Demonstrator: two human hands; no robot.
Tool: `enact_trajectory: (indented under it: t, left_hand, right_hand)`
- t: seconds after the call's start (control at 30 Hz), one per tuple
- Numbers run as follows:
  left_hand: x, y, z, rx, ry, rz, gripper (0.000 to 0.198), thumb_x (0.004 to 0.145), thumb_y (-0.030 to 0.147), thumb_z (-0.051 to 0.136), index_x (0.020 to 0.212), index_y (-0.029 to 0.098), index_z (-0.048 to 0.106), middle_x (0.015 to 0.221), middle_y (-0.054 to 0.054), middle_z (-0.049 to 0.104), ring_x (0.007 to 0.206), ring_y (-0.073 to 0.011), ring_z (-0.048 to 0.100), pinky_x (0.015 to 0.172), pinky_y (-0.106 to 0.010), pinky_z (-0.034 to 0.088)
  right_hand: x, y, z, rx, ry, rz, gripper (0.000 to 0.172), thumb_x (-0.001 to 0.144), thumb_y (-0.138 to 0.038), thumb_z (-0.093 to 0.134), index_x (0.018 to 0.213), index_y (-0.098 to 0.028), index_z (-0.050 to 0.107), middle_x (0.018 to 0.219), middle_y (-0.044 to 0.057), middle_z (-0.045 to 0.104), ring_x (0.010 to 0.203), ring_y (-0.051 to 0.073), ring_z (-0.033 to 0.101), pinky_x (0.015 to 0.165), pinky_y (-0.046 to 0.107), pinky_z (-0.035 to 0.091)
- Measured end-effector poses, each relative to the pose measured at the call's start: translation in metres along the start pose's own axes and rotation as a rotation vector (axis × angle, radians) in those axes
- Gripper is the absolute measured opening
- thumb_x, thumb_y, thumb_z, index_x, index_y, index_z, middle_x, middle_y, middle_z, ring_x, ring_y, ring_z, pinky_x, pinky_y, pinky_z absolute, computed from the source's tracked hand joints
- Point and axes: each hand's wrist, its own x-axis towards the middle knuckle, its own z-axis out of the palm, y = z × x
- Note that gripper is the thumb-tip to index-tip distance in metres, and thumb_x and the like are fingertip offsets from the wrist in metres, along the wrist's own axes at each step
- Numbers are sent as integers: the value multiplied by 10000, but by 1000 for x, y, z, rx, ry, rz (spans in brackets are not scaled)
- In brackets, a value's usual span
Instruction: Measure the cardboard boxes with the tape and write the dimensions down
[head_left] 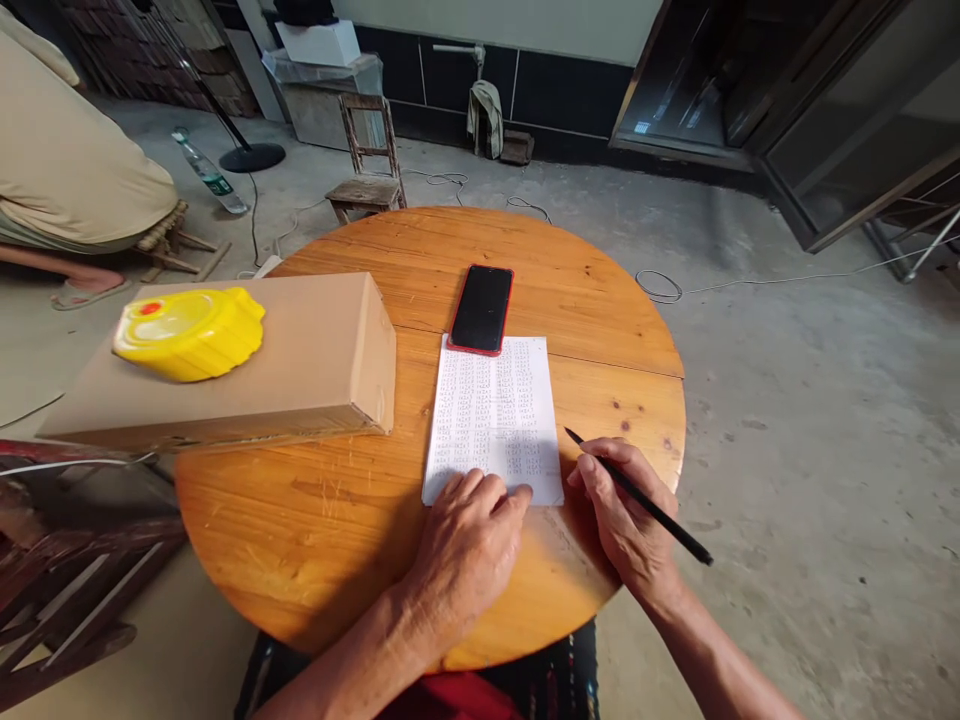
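Observation:
A sheet of paper [491, 410] with rows of small handwritten marks lies on the round wooden table [600, 310]. My left hand [472, 540] rests on its lower edge, fingers loosely bent and the thumb apart, gripping nothing. Just right of the paper, my right hand [630, 510] is closed around a black pen [652, 505]. The pen's tip points up and left, beside the paper's right edge rather than on it. A black-screened phone [481, 308] in a red case overlaps the paper's top edge.
A cardboard box [300, 350] sits on the table's left, with a yellow plastic object [191, 330] on top. Beyond the table stand a small wooden chair [369, 160] and a plastic bottle [210, 172]. Another person's leg [75, 150] shows at the upper left.

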Motion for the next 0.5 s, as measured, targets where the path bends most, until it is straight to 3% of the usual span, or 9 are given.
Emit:
enact_trajectory:
  t: [0.17, 0.27, 0.37, 0.5]
  left_hand:
    - [-12, -17, -9, -27, 66, -55, 243, 924, 125, 459, 1039, 172, 667, 802, -48, 621, 800, -200, 570, 740, -340, 493]
    - [-21, -33, -15, -42, 140, -108, 244, 935, 138, 454, 995, 169, 689, 804, -53, 612, 819, -196, 565, 742, -318, 499]
    - [-28, -44, -20, -40, 189, -124, 244, 930, 139, 468, 970, 171, 706, 794, -51, 585, 807, -195, 543, 723, -318, 495]
    - [-36, -51, -19, -50, 253, -130, 242, 920, 127, 480, 986, 179, 707, 944, -78, 601, 880, -201, 541, 764, -335, 509]
  right_hand:
    - [2, 3, -2, -222, -52, -103, 146, 947, -249, 531, 1055, -255, 629, 950, 42, 644, 843, 185, 635, 778, 319, 515]
    - [10, -1, -4, -305, -160, -213, 278, 936, -160, 478, 1171, -244, 600, 1058, 77, 627, 936, 199, 631, 799, 324, 505]
    - [27, -9, -3, -528, -298, -340, 418, 874, -102, 477, 1264, -225, 562, 1158, 110, 615, 1002, 238, 608, 809, 360, 489]
    - [55, -12, 12, -866, -403, -475, 403, 874, -80, 470, 1241, -175, 605, 1125, 140, 659, 968, 275, 590, 806, 396, 452]
